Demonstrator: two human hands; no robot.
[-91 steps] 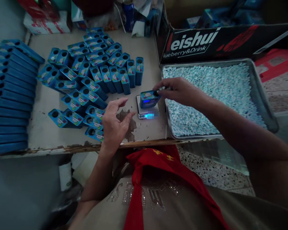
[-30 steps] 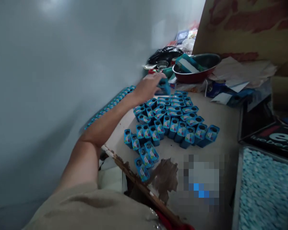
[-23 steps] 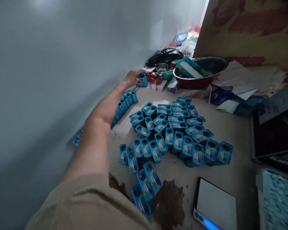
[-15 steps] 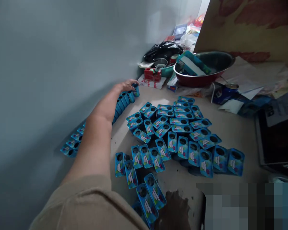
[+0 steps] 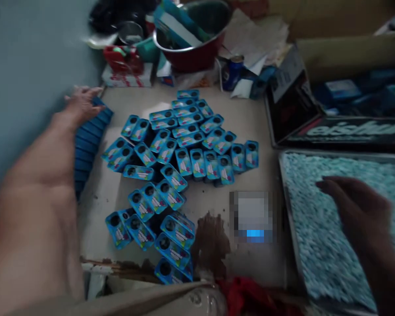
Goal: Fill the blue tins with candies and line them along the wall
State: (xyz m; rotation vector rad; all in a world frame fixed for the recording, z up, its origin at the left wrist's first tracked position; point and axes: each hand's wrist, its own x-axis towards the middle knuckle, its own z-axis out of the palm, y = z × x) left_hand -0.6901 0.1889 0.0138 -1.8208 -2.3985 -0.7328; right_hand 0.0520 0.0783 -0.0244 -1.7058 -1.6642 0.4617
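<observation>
Left hand (image 5: 82, 103): fingers loosely spread, at the far end of the packed row of blue candy boxes (image 5: 91, 140) along the wall; contact cannot be told. Right hand (image 5: 362, 210): well apart from the left, over the pale blue candy pellets (image 5: 311, 237), thumb and fingers drawn near one another; whether it grips any cannot be told. Metal tray (image 5: 291, 219), at right, holding the pellets. Loose group of blue candy boxes (image 5: 197, 162), mid-table, tops labelled, each with a round hole. Digital scale (image 5: 253, 210), pixelated, blue display lit, between group and tray. Black carton (image 5: 358, 131), behind the tray, containing blue packs. Red bowl (image 5: 191, 55) and blue can (image 5: 234, 72), at the back; red tape dispenser (image 5: 123, 59) on a white box (image 5: 128, 80).
</observation>
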